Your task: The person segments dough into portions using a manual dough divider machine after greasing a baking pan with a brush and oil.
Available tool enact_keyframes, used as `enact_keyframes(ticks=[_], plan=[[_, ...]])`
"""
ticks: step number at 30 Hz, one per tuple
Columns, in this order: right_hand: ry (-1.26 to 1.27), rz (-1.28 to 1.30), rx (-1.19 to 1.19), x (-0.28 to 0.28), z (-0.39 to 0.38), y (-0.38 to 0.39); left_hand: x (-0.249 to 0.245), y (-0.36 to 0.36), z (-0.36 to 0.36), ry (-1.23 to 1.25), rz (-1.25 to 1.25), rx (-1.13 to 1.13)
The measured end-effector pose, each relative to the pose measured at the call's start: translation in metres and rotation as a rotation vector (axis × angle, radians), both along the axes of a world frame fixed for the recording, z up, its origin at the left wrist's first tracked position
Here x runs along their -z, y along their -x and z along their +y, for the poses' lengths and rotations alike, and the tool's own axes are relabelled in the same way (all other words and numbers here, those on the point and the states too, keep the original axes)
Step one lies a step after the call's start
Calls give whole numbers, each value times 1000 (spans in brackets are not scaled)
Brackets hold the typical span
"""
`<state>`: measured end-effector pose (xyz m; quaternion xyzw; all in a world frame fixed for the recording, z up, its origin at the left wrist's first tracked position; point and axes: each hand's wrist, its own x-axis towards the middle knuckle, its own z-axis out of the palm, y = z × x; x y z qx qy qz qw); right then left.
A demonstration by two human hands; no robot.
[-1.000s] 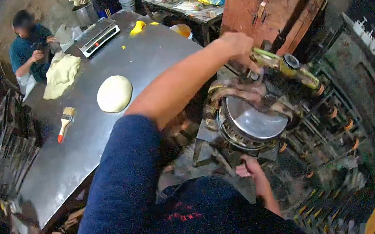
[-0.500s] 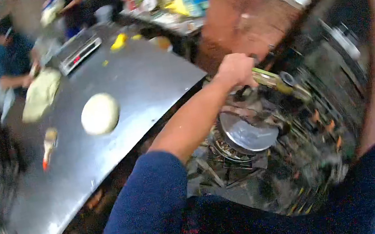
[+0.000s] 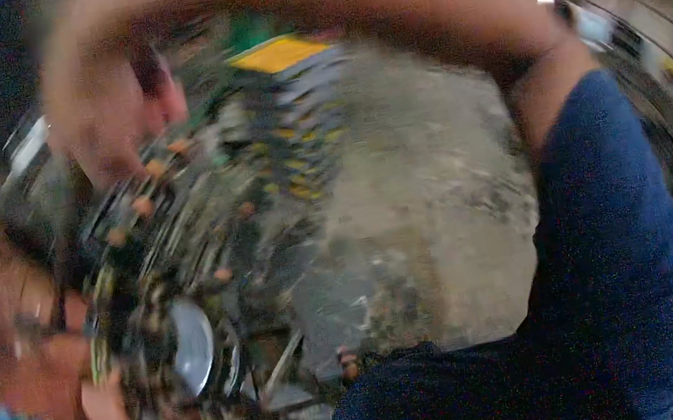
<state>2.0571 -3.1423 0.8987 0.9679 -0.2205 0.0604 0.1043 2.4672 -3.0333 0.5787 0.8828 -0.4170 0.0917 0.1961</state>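
Head view is being smeared pretty badly by motion blur here, so fine detail is getting lost. The left hand (image 3: 103, 404) is being held low on the left side, right by the lower end of a yellow-green bar (image 3: 97, 355); whether the fingers are being wrapped around it or just laid against it can't be told, honestly. The bar's long axis is running nearly straight up the frame from that hand. The round metal pan (image 3: 196, 347) is sitting off to the right of the bar and a bit higher than the hand, with its shiny face being shown as a narrow oval, long way up and down, so roughly lined up with the bar. The left hand is easily being counted as the nearer one. The right hand (image 3: 117, 114) is hanging way up at the top left, close to some orange knobs (image 3: 142, 206) and well apart from both bar and pan; its grip can't be made out either. The right arm is arching over from a dark blue sleeve (image 3: 609, 225), and a yellow-topped stack (image 3: 280, 54) is being framed underneath.
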Motion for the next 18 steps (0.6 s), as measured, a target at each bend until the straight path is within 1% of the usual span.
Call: enact_keyframes(ticks=[1, 2, 3, 4, 5, 6, 7, 8, 9, 10, 12, 13, 14, 16, 17, 18], plan=[[-84, 107, 101, 43, 16, 34, 0, -3, -4, -94, -109, 10], [-159, 180, 179, 88, 33, 62, 14, -14, -13, -4, -43, 32], [-203, 199, 248, 127, 50, 81, 21, -18, -19, -23, -142, 27], [-225, -193, 77, 190, 59, 112, 28, -20, -21, -35, -230, -10], [-369, -115, 350, 164, 85, 111, 33, -17, -24, -17, -214, -21], [-350, -99, 330, 137, 86, 108, 26, -10, -10, -25, -171, -48], [-354, -85, 290, 134, 83, 107, 16, -11, -8, -44, -177, -40], [-397, -107, 269, 146, 95, 112, -2, -12, 7, -73, -247, -1], [-464, -98, 199, 148, 88, 116, -14, -5, 11, -150, -224, 54], [-433, -93, 218, 144, 85, 125, -12, 12, 5, -192, -162, 103], [-397, -39, 253, 133, 104, 123, -6, 12, 12, -145, -164, 101], [-469, -123, 288, 130, 118, 127, 2, 4, 17, -54, -287, 137], [-421, -175, 247, 151, 106, 133, 0, 5, 13, -18, -238, 146], [-515, -52, 342, 142, 106, 135, -4, 9, 6, 56, -141, 162], [-530, -69, 265, 141, 98, 132, 22, -25, -3, -72, -320, 166], [-536, -56, 278, 140, 91, 128, 51, -65, -15, -211, -509, 179]])
